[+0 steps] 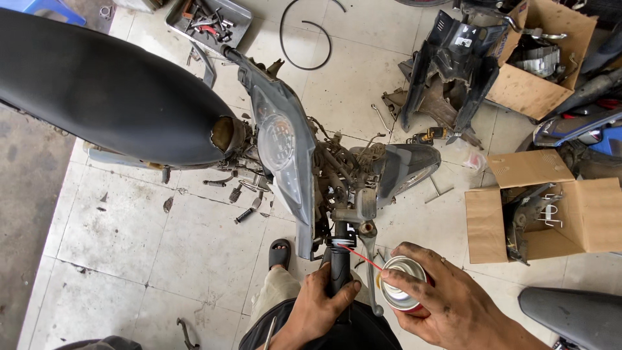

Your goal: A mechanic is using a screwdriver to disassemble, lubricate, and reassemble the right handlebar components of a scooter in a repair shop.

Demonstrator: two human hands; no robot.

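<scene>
Your left hand is closed around the black handlebar grip at the lower middle of the frame, fingers wrapped round it, which seems meant to steady the bar while you spray. Your right hand is clamped around a spray can just to the right, with a finger up at the top of the can, apparently on the nozzle. The can's top faces the camera, so its long axis runs roughly toward you. Its thin red straw slants up and to the left, and the tip sits right at the inner end of the grip, where the grip meets the bar; the angle looks chosen to get the tip in at that joint.

The grip's long axis runs almost straight up the frame, toward the motorbike's handlebar cover and dial. A brake lever hangs between the grip and the can. The black seat fills the upper left. Cardboard boxes of parts stand at the right, and a tray of tools lies at the top on the tiled floor.
</scene>
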